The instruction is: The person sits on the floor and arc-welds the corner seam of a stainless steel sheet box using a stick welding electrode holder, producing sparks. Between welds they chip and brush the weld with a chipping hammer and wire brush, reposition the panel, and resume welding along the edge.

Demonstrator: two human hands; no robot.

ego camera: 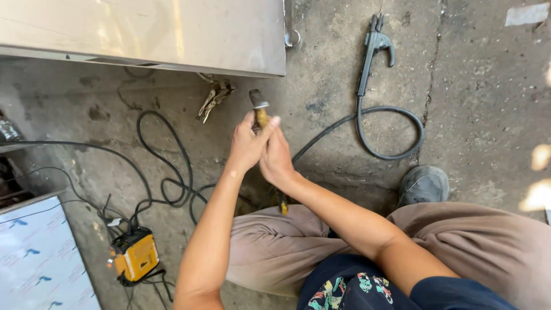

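Both hands, left and right, are raised together with forearms converging, gripping a yellow-handled hammer.

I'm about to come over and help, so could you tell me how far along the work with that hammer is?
Laid out already: the electrode holder and its cable lie on the concrete floor, the yellow welding unit sits nearby, and locking pliers hang at the steel cabinet. In hand: both the left hand and right hand grip the hammer. No finished result shows.
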